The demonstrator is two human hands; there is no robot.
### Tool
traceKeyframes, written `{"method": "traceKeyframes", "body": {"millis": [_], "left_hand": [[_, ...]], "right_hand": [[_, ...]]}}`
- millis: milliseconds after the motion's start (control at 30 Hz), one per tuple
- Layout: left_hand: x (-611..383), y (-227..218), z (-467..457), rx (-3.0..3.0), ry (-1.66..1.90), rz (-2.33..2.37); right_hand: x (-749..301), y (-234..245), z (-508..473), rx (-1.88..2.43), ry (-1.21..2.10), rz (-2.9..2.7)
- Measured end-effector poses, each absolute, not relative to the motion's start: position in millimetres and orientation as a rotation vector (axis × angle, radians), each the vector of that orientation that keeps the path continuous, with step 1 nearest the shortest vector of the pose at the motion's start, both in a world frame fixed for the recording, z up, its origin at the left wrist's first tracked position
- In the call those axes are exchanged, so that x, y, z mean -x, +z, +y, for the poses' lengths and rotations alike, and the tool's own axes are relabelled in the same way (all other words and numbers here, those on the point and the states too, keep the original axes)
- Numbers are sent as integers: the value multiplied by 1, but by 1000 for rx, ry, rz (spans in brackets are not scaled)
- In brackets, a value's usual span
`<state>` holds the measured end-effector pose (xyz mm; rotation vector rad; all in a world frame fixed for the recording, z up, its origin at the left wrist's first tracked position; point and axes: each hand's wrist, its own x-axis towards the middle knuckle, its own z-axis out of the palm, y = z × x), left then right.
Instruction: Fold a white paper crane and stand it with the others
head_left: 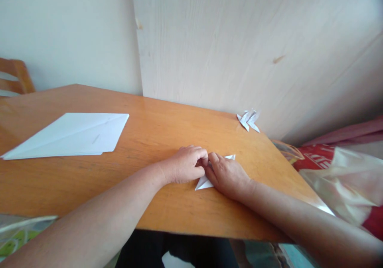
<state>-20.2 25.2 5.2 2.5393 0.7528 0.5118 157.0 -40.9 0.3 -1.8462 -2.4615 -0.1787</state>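
Both hands press a small folded paper [206, 183] flat against a wooden table [155, 140]. The left hand [185, 165] is curled into a loose fist, knuckles up, its fingertips bearing down on the paper's middle. The right hand [228, 175] lies flatter, palm down over the paper, its fingers meeting those of the left. Neither hand lifts the paper; whether any finger pinches an edge cannot be told, since the contact is hidden under the knuckles.

The paper is white, thin and sharply creased. Only two pointed tips show: one just beyond the right hand on its far side, one emerging below where the hands meet, toward the person. Its long axis runs between these tips, slanting from near-left to far-right.

Well beyond the hands, at the table's far edge against a pale wood-grain panel [239, 48], lies a small folded paper star [249, 120] with several narrow points. Far to the left hand's side rests a large white sheet [74, 134] folded into a long triangle. The table is orange-brown, smooth and slightly glossy. Past the right forearm lies a crumpled clear plastic bag [347, 180] with red print.
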Motion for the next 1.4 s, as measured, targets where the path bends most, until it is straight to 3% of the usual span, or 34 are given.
{"method": "traceKeyframes", "body": {"millis": [400,667,867,1067,1400], "left_hand": [[18,4,24,-2623,523,811],[11,-1,22,-2748,503,561],[13,-7,22,-2738,503,461],[12,-1,18,-2791,481,520],[17,13,7,-2897,482,688]], "right_hand": [[-171,7,-34,1819,193,-2321],[-181,2,-32,1690,274,-2106],[-192,-1,-35,1646,573,-1819],[-201,7,-57,1817,169,-1856],[-194,4,-57,1804,121,-2071]]}}
